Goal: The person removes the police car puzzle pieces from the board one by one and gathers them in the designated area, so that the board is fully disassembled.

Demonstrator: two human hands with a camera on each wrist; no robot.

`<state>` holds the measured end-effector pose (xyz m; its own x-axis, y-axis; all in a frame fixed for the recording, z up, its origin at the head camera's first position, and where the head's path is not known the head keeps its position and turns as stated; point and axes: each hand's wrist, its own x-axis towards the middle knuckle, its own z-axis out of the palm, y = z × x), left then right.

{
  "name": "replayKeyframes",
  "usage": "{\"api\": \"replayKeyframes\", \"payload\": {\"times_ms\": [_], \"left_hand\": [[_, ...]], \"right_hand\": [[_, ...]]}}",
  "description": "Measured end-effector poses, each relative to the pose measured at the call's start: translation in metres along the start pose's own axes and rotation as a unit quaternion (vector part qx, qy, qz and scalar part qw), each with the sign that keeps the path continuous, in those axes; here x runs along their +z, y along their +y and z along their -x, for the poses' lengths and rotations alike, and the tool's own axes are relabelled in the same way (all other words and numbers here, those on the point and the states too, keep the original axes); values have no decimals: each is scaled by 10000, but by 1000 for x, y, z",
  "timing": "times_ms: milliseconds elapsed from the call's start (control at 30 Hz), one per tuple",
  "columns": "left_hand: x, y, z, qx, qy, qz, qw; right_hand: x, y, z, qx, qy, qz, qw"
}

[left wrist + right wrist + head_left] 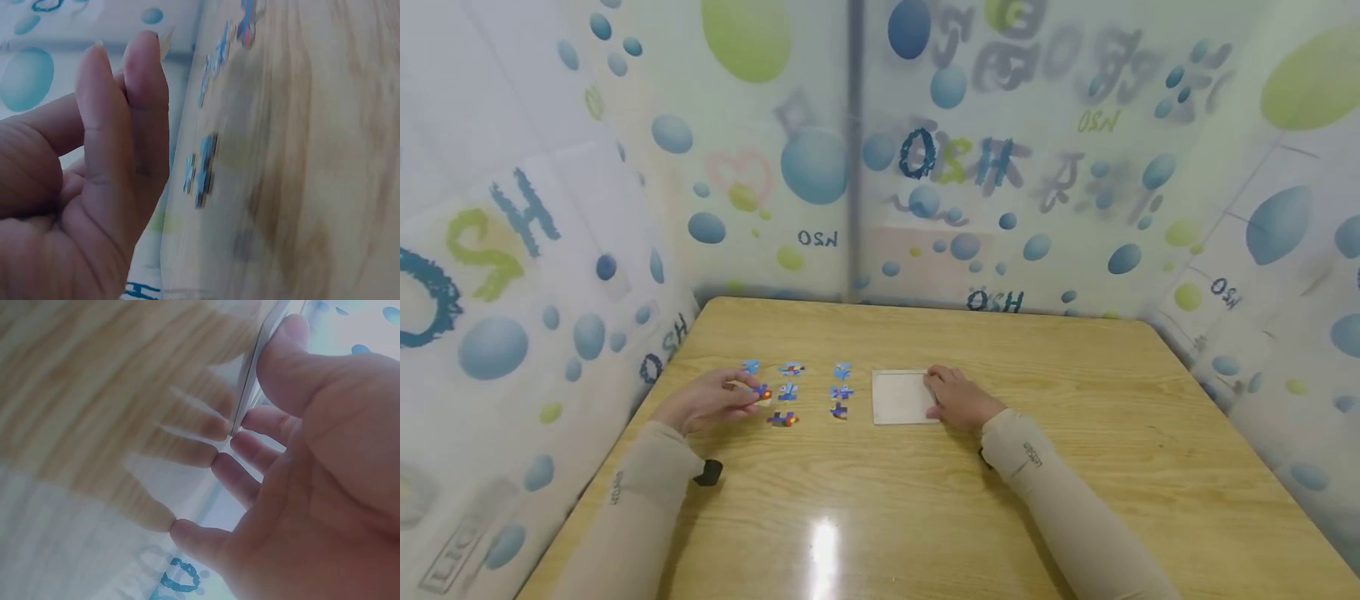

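Note:
My left hand (718, 398) pinches a small blue jigsaw puzzle piece (763, 392) with a red and yellow spot, at the left of the table. In the left wrist view, the fingertips mostly hide it and only a pale edge shows. Several puzzle pieces lie near that hand, among them a blue one with an eye (787, 392) and a dark blue one with a red patch (783, 419). At the right edge of a flat white puzzle tray (898, 398), my right hand (961, 400) holds on with thumb and fingers; some fingertips touch the tabletop.
Another column of puzzle pieces (841, 392) lies between the left group and the tray. The wooden table (1075, 467) ends at walls covered in patterned film (1022, 208) at the back and sides.

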<state>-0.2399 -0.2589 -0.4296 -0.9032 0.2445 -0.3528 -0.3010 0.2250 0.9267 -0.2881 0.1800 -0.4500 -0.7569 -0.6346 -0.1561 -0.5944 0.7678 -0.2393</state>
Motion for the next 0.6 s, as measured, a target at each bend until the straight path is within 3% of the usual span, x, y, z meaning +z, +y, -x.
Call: {"api": "replayKeyframes", "payload": {"times_ms": [267, 600], "left_hand": [[-13, -8, 9, -202, 234, -162, 9994], [-12, -12, 16, -591, 441, -287, 9969]], "right_hand": [[2, 2, -1, 58, -59, -41, 10000], [0, -1, -1, -14, -31, -6, 10000]]}}
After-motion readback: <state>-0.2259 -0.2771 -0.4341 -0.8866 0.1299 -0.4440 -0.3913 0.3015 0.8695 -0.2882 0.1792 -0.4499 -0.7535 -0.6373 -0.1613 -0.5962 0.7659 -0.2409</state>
